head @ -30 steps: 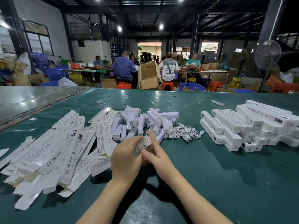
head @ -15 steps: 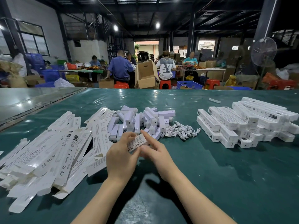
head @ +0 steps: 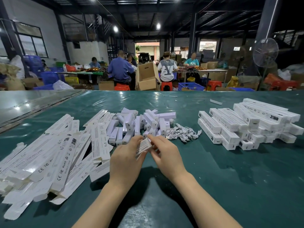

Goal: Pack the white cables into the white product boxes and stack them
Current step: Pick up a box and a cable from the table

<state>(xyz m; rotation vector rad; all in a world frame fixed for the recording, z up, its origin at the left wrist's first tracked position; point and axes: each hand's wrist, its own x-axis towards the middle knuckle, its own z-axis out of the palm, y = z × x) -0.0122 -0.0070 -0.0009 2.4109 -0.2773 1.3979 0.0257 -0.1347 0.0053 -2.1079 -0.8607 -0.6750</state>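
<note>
Over the near part of the glossy green table (head: 230,186), the left hand (head: 125,162) and right hand (head: 166,155) are gripping one slim white printed cardboard box (head: 144,146) between them, fingers curling round its end. Flat white unfolded cartons (head: 49,158) are lying just left. Farther back, small white plastic bars (head: 141,124) are lying heaped beside the tangled white cables (head: 182,132), and closed white boxes (head: 246,125) are sitting stacked at right.

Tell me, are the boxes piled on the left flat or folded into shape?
Flat. The left boxes lie as thin overlapping sleeves with loose end flaps, unlike the squared-up stack on the right.
</note>
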